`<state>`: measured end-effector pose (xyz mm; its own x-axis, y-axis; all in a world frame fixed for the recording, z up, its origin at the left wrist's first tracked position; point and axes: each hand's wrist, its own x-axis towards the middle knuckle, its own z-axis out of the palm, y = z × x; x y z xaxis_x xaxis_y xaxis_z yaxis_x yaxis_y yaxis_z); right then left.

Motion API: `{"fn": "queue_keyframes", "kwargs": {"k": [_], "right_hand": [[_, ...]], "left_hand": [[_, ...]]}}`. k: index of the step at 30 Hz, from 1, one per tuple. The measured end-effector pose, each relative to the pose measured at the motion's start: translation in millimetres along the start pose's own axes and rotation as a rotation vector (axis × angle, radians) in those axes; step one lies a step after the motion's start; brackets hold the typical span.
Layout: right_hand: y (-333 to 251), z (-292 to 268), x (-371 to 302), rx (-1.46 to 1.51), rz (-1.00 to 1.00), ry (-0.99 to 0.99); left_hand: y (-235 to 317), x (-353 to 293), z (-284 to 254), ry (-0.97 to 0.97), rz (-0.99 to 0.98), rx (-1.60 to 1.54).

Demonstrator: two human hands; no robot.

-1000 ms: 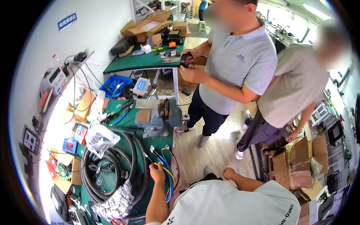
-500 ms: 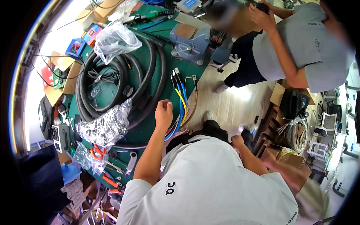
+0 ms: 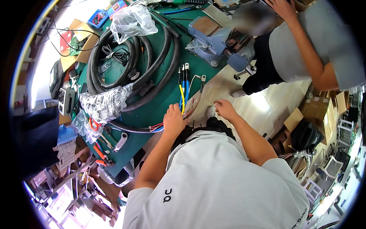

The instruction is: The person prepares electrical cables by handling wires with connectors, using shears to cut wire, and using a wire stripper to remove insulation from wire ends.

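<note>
My left hand [image 3: 174, 120] is closed round the coloured wires at the table's near edge, its fingers partly hiding them. The wires run from the stripped end of a thick black cable [image 3: 131, 128]. Beyond the hand, a yellow-sleeved wire [image 3: 182, 98] and blue wires [image 3: 187, 89] stand out, tipped with metal cable lugs [image 3: 187, 66]. A thinner brown wire [image 3: 201, 88] bends beside them, with a lug at its end. My right hand [image 3: 225, 109] hovers past the table's right edge, apart from the wires, with fingers loosely bent and tips apart; nothing shows in it.
The cable lies coiled on the green table [image 3: 160, 101], with clear plastic bags [image 3: 133, 23] and silvery wrap [image 3: 105, 103] on it. A blue bench vise [image 3: 207, 42] sits at the far right corner. Pliers [image 3: 100, 150] lie at left. Another person [image 3: 309, 49] stands right.
My left hand has come down onto the wires. My right hand has risen forward from my side toward them. The view has shifted, and the other person's arms appear higher and farther right.
</note>
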<state>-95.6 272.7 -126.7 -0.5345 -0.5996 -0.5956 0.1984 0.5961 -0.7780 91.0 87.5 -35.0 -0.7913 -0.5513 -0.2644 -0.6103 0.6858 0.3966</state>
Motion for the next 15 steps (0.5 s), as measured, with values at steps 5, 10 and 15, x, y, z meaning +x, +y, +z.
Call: {"fn": "queue_keyframes", "kwargs": {"k": [5,10,15], "right_hand": [[-47.8,12.4,1.2,0.157,0.014,-0.300],[-83.6,26.1,-16.8,0.277,-0.046,-0.496],[-104.7,42.1,-18.6,0.314,-0.174,-0.495]], "left_hand": [[6.2,-0.9,22.9,0.180,0.000,0.085],[12.0,-5.2,12.7,0.173,-0.080,0.026],[30.5,-11.9,-2.7,0.227,-0.165,-0.126]]}}
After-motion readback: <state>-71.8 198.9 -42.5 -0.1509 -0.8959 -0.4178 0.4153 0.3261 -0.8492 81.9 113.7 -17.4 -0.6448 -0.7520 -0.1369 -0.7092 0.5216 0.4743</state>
